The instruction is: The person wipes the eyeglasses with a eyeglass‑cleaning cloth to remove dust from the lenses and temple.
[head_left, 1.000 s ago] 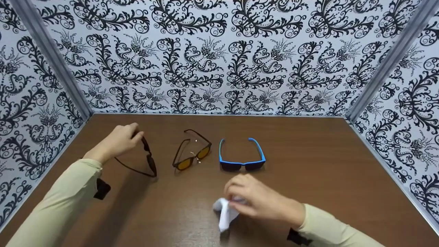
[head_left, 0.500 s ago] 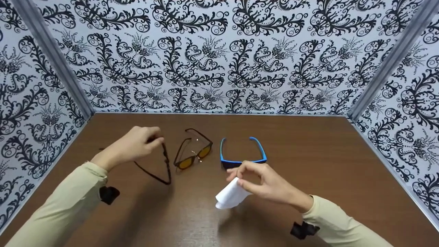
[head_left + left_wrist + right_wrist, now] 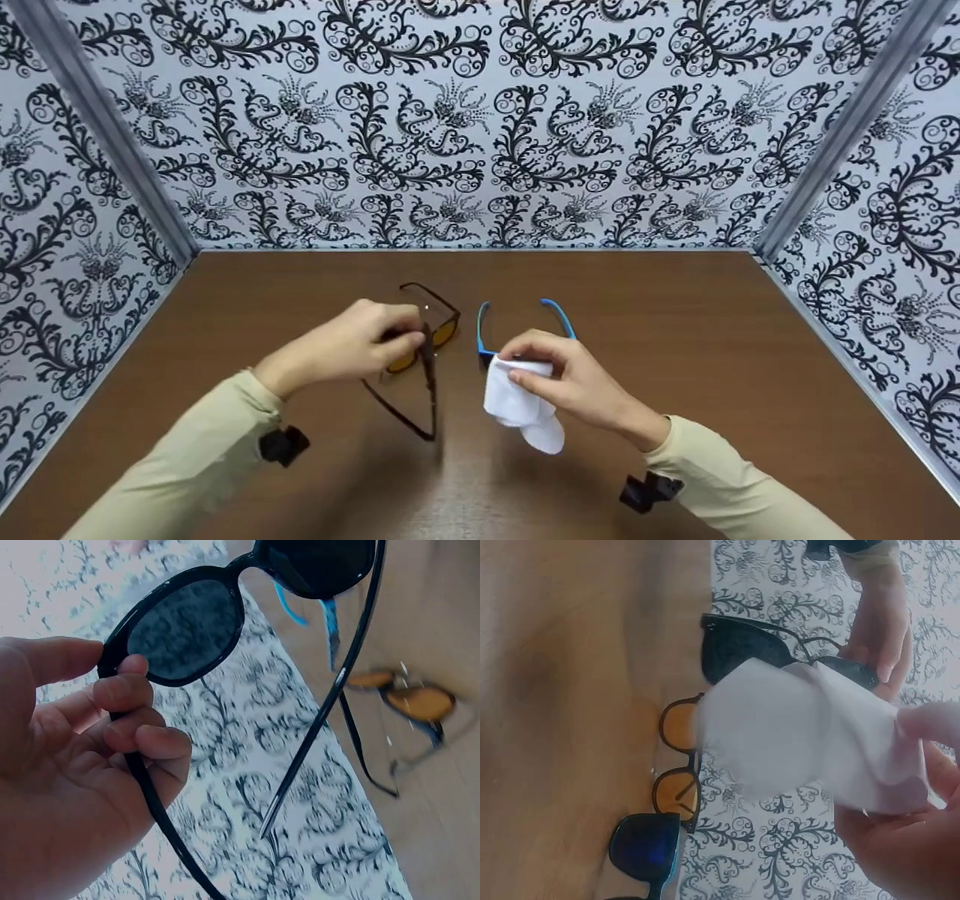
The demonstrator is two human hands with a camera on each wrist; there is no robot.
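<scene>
Black sunglasses (image 3: 186, 630) with dark lenses are held above the table by my left hand (image 3: 356, 341). Thumb and fingers pinch the frame at one hinge corner, and both temples stand unfolded, as the left wrist view shows. My right hand (image 3: 574, 382) pinches a white cloth (image 3: 517, 397) by its upper edge, and the cloth hangs down below the fingers. In the right wrist view the cloth overlaps part of the black sunglasses. Behind my left hand lie orange-lensed glasses (image 3: 447, 331), partly covered by it. Blue-framed sunglasses (image 3: 559, 315) lie behind my right hand, their front mostly hidden.
The brown wooden table (image 3: 675, 322) extends around both hands. Patterned black-and-white panels (image 3: 480, 127) enclose it at the back and sides, joined by grey corner posts (image 3: 832, 127).
My left hand has carried the black sunglasses rightward and nearer to me, close to the cloth. My right hand has lifted the white cloth off the table, and it now hangs unfolded.
</scene>
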